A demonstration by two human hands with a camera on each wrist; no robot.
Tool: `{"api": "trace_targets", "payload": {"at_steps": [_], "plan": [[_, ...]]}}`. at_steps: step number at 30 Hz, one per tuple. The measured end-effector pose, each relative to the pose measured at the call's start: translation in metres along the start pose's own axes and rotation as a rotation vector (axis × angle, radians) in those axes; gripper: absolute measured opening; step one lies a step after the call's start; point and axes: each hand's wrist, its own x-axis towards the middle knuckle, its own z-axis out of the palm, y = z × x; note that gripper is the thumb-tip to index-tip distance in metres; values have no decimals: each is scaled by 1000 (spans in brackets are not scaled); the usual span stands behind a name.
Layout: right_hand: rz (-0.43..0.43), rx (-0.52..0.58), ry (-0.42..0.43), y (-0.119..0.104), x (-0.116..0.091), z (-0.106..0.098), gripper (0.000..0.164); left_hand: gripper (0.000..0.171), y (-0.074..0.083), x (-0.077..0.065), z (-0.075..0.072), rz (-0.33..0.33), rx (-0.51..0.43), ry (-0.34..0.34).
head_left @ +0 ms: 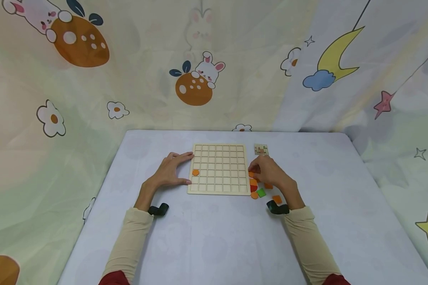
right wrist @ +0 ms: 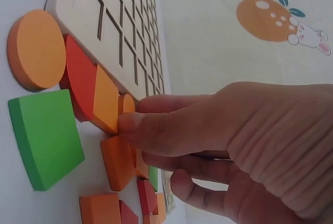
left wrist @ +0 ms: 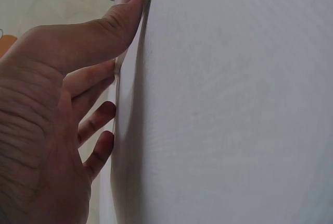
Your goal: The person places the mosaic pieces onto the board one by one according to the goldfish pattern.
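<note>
A pale wooden grid board lies on the table, with one orange disc on a square near its left side. My left hand rests at the board's left edge, thumb and fingers spread and touching it. Beside the right edge, my right hand pinches an orange round piece between thumb and index finger. Around those fingers lie loose pieces: a green square, a red piece, another orange disc and several orange blocks. The hand hides part of this pile.
A small patterned card lies beyond the right hand, near the board's upper right corner. White cloth covers the table. A printed curtain hangs behind the table's far edge.
</note>
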Motion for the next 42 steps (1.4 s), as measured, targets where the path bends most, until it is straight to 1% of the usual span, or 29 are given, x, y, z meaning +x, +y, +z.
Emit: {"api": "trace_targets", "payload": {"at_steps": [6,10,15,20,24,27,31,34,42], "plan": [[41,-15,7,-3,-2,1,23,106,0,0,-1,3,14,1],[47,-18,13,-4,-1,3,24,106,0,-1,-1,3,10,4],[43,-26,17,-2,-1,5,21,106,1,-3,0,-1,-5,5],[13,-39,46,2,-1,5,18,106,1,-4,0,-1,-8,4],[-19,-58,75,4,-2,5,20,106,0,-3,0,-2,0,3],[-21,-54,74,5,-3,5,22,106,0,-2,0,-8,-1,-2],[-14,-33,77,6,-2,5,21,106,1,-2,-1,-14,-10,-6],[-27,-12,93,7,-3,6,22,106,1,-2,-1,-17,-13,-8],[-96,58,153,10,-2,10,22,106,3,-2,-2,-14,-22,-3]]}}
